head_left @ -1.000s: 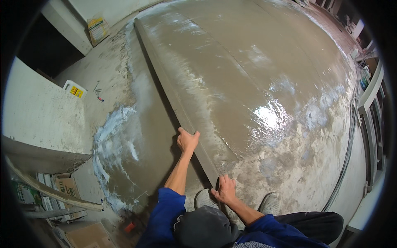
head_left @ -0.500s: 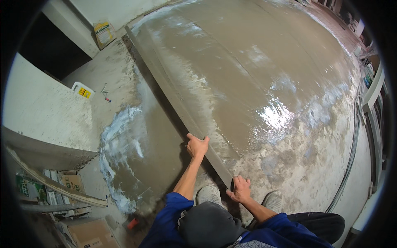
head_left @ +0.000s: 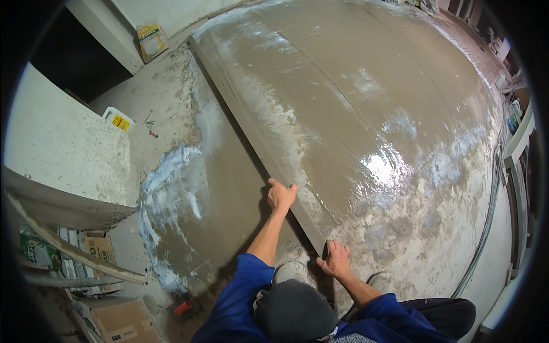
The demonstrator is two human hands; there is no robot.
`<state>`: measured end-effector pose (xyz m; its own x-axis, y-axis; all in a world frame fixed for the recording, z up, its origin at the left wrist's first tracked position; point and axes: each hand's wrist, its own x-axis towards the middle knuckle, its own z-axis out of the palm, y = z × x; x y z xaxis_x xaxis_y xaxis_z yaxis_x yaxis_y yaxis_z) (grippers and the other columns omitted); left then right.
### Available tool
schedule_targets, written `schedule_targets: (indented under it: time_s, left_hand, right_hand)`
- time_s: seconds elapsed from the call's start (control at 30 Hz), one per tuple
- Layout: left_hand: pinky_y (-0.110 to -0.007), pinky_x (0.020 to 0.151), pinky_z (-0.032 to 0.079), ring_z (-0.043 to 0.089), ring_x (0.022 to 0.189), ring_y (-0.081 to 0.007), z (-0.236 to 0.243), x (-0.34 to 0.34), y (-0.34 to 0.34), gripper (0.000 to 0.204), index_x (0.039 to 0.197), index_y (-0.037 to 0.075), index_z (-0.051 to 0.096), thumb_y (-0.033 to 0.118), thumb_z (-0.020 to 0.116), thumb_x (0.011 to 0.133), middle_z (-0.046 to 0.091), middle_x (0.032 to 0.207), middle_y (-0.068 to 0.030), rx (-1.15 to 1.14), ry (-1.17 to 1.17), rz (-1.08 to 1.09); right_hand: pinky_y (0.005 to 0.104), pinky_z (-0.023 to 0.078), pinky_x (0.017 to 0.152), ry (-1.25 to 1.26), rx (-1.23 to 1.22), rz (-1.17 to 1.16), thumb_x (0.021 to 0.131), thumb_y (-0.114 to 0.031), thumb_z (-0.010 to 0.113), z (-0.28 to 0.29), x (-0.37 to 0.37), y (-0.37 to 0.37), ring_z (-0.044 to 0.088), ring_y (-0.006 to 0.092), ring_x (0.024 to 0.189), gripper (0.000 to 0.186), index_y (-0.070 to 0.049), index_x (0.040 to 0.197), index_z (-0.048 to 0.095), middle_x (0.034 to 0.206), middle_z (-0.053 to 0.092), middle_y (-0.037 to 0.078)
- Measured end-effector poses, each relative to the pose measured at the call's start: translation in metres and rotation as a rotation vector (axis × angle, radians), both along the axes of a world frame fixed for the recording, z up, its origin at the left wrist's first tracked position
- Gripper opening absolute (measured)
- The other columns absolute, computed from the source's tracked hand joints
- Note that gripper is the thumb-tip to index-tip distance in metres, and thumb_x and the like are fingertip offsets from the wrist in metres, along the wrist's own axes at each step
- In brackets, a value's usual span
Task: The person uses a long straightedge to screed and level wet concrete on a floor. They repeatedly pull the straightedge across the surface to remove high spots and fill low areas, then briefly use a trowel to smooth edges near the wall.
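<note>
A long, straight grey-brown screed bar (head_left: 251,137) lies slantwise across wet, grey-brown screed (head_left: 354,143), running from near my feet to the far left wall. My left hand (head_left: 282,195) is closed over the bar a little way up from its near end, thumb and fingers on opposite sides. At the near end, my right hand (head_left: 336,260) grips the bar's tip, its fingers partly hidden from view. Along the bar's right side lies a rough, lighter strip of material. Smooth wet surface shows on its left.
A yellow-and-white bag (head_left: 151,43) leans by the far left wall. Closer stands a white jug (head_left: 119,120) with a yellow label. Cardboard boxes (head_left: 124,321) and a curved rail are at lower left. Cables (head_left: 492,211) run along the right edge.
The far end of the screed bar has swung slightly right over the wet surface. Both hands have shifted a little with it and keep their grip. The whole view has shifted slightly too.
</note>
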<state>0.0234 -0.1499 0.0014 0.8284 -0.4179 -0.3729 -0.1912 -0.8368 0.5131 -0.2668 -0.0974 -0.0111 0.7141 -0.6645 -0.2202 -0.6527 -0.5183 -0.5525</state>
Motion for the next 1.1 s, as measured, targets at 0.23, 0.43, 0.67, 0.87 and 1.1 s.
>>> schedule_targets:
  time_s: [0.23, 0.43, 0.67, 0.87, 1.1]
  left_hand:
    - [-0.050, 0.089, 0.053, 0.065, 0.106, -0.0420, 0.005, 0.041, -0.035, 0.090, 0.135, -0.015, 0.030, 0.037, 0.075, 0.078, 0.064, 0.111, -0.0306, 0.022, 0.029, -0.026]
    - [-0.048, 0.094, 0.051, 0.062, 0.113, -0.0414, 0.008, 0.074, -0.063, 0.094, 0.139, -0.016, 0.026, 0.038, 0.075, 0.078, 0.062, 0.118, -0.0316, 0.007, 0.046, -0.038]
    - [-0.047, 0.097, 0.050, 0.060, 0.117, -0.0402, 0.006, 0.097, -0.085, 0.097, 0.143, -0.016, 0.026, 0.036, 0.076, 0.078, 0.061, 0.121, -0.0304, 0.004, 0.008, -0.037]
    - [-0.048, 0.092, 0.052, 0.065, 0.107, -0.0413, 0.009, 0.088, -0.083, 0.092, 0.139, -0.017, 0.030, 0.035, 0.076, 0.078, 0.065, 0.113, -0.0296, -0.017, -0.032, -0.077]
    - [-0.047, 0.089, 0.054, 0.068, 0.100, -0.0411, 0.017, 0.070, -0.102, 0.089, 0.135, -0.016, 0.032, 0.035, 0.076, 0.078, 0.067, 0.103, -0.0305, -0.069, -0.071, -0.215]
  right_hand:
    - [0.0472, 0.037, 0.082, -0.031, -0.049, -0.027, 0.067, -0.029, 0.080, -0.001, 0.040, -0.030, 0.054, 0.0372, 0.096, 0.055, -0.005, 0.107, 0.053, 0.097, 0.050, 0.015]
    - [0.0470, 0.039, 0.082, -0.033, -0.083, -0.042, 0.069, -0.030, 0.080, 0.001, 0.075, -0.055, 0.055, 0.0365, 0.096, 0.052, -0.005, 0.106, 0.053, 0.099, 0.052, 0.015]
    - [0.0481, 0.041, 0.079, -0.100, -0.093, -0.068, 0.067, -0.030, 0.081, 0.000, 0.102, -0.070, 0.055, 0.0384, 0.094, 0.054, -0.004, 0.105, 0.054, 0.099, 0.052, 0.016]
    - [0.0499, 0.043, 0.075, -0.176, -0.081, -0.143, 0.065, -0.030, 0.080, 0.000, 0.106, -0.048, 0.054, 0.0400, 0.088, 0.052, -0.003, 0.102, 0.055, 0.096, 0.052, 0.017]
    - [0.0485, 0.041, 0.072, -0.183, -0.096, -0.255, 0.063, -0.030, 0.080, -0.005, 0.099, -0.037, 0.054, 0.0394, 0.086, 0.055, -0.003, 0.104, 0.055, 0.095, 0.052, 0.016]
